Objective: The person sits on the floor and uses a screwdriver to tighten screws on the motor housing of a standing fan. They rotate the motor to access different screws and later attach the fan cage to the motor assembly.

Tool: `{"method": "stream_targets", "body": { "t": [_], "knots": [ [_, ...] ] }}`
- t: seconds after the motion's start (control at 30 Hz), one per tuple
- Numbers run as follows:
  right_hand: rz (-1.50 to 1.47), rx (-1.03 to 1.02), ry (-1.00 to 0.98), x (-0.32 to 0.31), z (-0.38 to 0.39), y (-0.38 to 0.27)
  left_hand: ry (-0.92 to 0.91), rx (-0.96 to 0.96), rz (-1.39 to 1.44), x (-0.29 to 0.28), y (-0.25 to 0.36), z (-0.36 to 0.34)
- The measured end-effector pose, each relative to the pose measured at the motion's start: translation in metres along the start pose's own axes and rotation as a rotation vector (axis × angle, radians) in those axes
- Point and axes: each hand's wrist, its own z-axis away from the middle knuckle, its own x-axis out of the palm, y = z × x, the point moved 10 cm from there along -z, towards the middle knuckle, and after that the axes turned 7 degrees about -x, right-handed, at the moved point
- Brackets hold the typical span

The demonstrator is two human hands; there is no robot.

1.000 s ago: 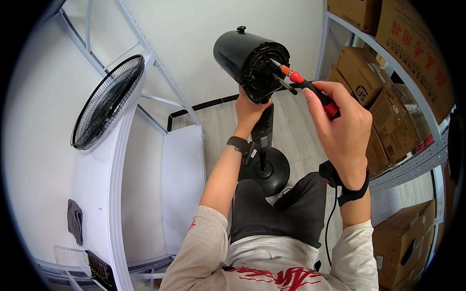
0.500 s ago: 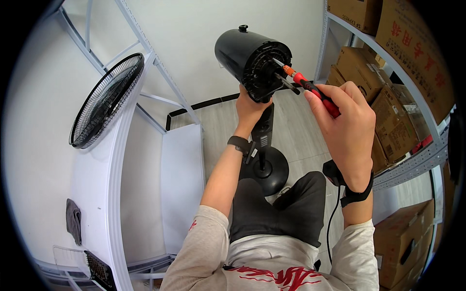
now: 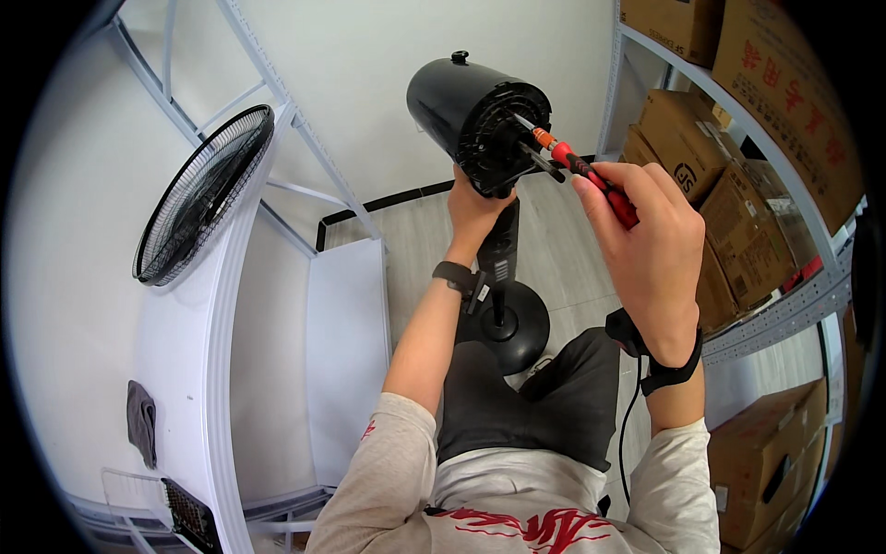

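Note:
A black fan motor housing tops a black stand with a round base. Its open front faces right and shows ribs and a shaft. My left hand is closed around the neck just below the housing; some fingers are hidden behind it. In my right hand is a red and black screwdriver with an orange collar. The screwdriver's tip reaches the upper part of the housing's front, beside the shaft; whether it sits in a screw I cannot tell.
On the white shelf at left, a black fan grille leans on edge. A grey cloth lies nearer. Cardboard boxes fill the metal rack on the right, and another box stands low. A black cable hangs beside my right wrist.
My right hand and the screwdriver have shifted slightly left. The housing has moved a little, while my left hand keeps its hold on the neck.

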Motion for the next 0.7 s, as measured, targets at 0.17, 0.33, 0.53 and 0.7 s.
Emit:
{"method": "stream_targets", "body": {
  "t": [0.17,0.33,0.53,0.7],
  "knots": [
    [0.009,-0.019,0.107,-0.014,0.005,0.001,-0.004,0.004,-0.026,0.000,-0.007,-0.002],
    [-0.023,0.054,0.159,-0.028,0.023,0.020,0.085,0.093,-0.009,-0.007,0.007,0.003],
    [-0.064,0.046,0.169,-0.003,0.036,0.037,0.111,0.086,-0.058,-0.007,0.008,0.003],
    [-0.084,0.039,0.192,0.001,0.036,0.037,0.078,0.050,-0.063,-0.004,0.002,0.002]
  ]
}}
